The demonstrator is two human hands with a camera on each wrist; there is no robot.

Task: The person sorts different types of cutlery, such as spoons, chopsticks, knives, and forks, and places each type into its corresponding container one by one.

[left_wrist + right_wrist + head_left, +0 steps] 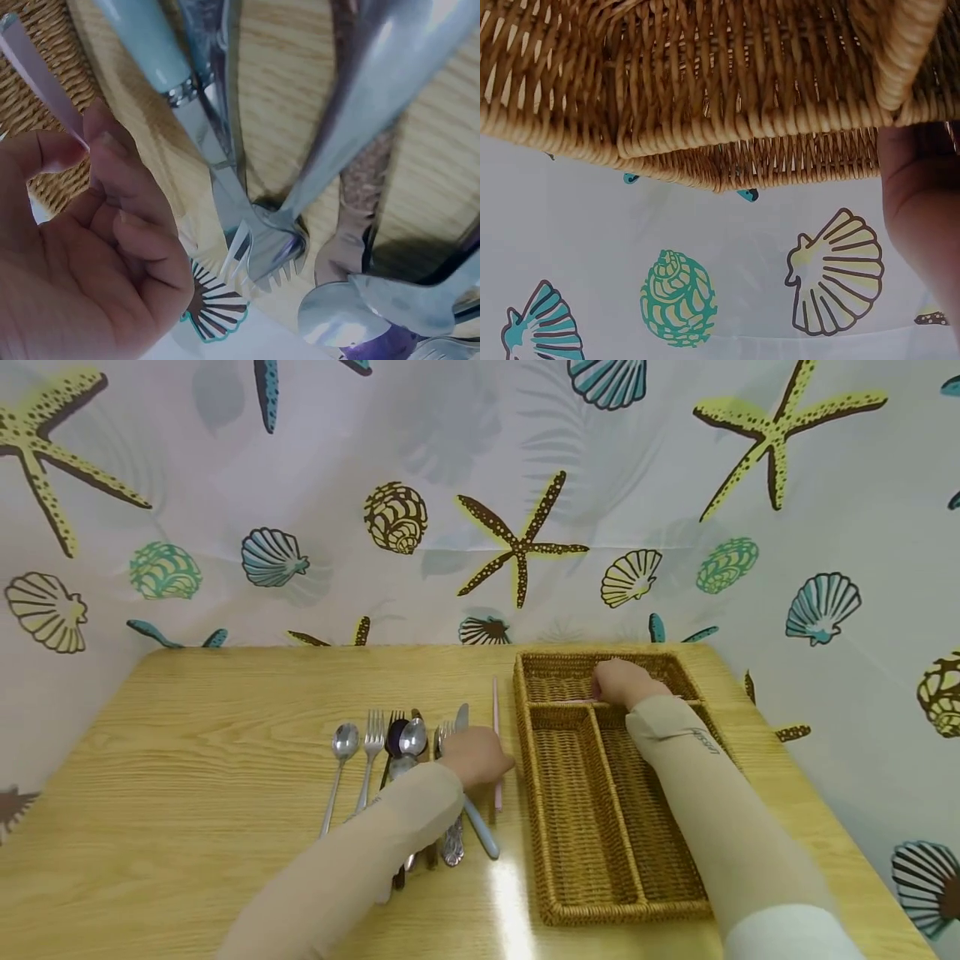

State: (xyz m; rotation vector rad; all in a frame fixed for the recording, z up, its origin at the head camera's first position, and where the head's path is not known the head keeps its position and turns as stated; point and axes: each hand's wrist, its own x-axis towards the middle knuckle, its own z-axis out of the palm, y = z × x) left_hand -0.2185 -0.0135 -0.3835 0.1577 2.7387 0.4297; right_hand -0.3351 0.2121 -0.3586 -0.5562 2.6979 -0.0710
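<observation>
My left hand [477, 757] reaches over the cutlery's right end, beside a wicker tray [551, 860]. In the left wrist view its thumb and index finger pinch a pink chopstick [45, 79]. Close by lies a blue-handled knife [480, 828], next to a fork [276, 251] and an ornate handle [453, 845]. My right hand [624, 682] is down in the tray's back compartment, gripping another pink chopstick [576, 701] that shows on both sides of the fist. The tray hides its fingertips in the right wrist view.
Left of the hand lie a spoon [346, 742], a fork [374, 735], a dark spoon [394, 739] and several other pieces. Wicker dividers [609, 785] split the tray into three compartments. A shell-patterned cloth [450, 585] hangs behind the wooden table [187, 777].
</observation>
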